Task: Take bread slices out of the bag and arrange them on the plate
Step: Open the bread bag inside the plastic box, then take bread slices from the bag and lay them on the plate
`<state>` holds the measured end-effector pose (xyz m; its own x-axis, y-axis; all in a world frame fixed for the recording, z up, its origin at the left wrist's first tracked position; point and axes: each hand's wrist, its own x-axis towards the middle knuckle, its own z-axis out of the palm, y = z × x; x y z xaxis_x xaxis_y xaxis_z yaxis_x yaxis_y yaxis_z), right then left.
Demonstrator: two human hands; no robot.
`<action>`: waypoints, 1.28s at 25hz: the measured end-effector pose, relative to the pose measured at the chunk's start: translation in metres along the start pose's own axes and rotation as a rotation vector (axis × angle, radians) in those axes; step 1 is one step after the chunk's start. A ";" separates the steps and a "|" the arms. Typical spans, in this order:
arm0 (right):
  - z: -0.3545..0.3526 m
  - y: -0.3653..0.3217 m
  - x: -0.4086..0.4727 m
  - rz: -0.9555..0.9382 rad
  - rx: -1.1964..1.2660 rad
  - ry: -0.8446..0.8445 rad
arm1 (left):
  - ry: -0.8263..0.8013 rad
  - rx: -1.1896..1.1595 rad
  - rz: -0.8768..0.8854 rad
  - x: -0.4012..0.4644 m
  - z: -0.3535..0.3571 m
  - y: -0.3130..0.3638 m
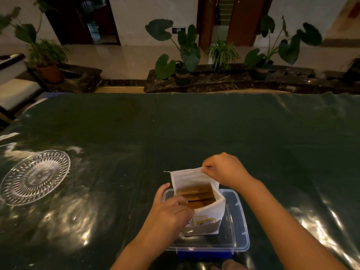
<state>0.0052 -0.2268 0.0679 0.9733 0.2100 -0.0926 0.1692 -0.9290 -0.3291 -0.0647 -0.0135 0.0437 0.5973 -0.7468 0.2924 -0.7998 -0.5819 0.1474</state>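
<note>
A white bread bag (206, 213) stands upright in a clear plastic box (236, 227) near the table's front edge. Its mouth is open, and brown bread slices (196, 195) show inside. My right hand (224, 170) pinches the far rim of the bag and holds it up. At the bag's near left rim is my left hand (171, 211), its fingers reaching over the edge onto the slices. A cut-glass plate (35, 177) lies far to the left with nothing on it.
The table is covered by a dark green cloth under shiny plastic (194, 129). The clear box has a blue clasp (202, 254) at its front. Potted plants (181, 53) line a stone ledge beyond the table's far edge.
</note>
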 end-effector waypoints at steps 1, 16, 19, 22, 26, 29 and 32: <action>-0.001 0.002 0.003 0.003 -0.005 -0.002 | -0.053 0.023 0.016 -0.005 -0.004 0.001; -0.010 -0.019 -0.049 -0.243 0.027 -0.070 | -0.270 -0.134 0.048 0.005 -0.013 0.008; -0.007 -0.010 -0.052 -0.317 -0.171 -0.109 | -0.257 -0.170 0.014 0.002 -0.011 0.008; -0.013 -0.002 -0.052 -0.334 -0.323 -0.133 | -0.184 -0.334 -0.073 0.002 -0.015 0.001; -0.020 0.005 -0.055 -0.292 -0.369 -0.183 | -0.155 -0.245 -0.069 0.024 -0.017 -0.012; -0.021 0.007 -0.059 -0.310 -0.425 -0.182 | -0.215 -0.153 0.017 0.024 -0.016 -0.022; -0.023 0.014 -0.062 -0.291 -0.456 -0.189 | -0.247 -0.041 0.056 0.008 -0.019 -0.034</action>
<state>-0.0496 -0.2597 0.0909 0.8388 0.4890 -0.2392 0.5169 -0.8533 0.0684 -0.0340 0.0067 0.0587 0.5444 -0.8365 0.0625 -0.8309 -0.5275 0.1770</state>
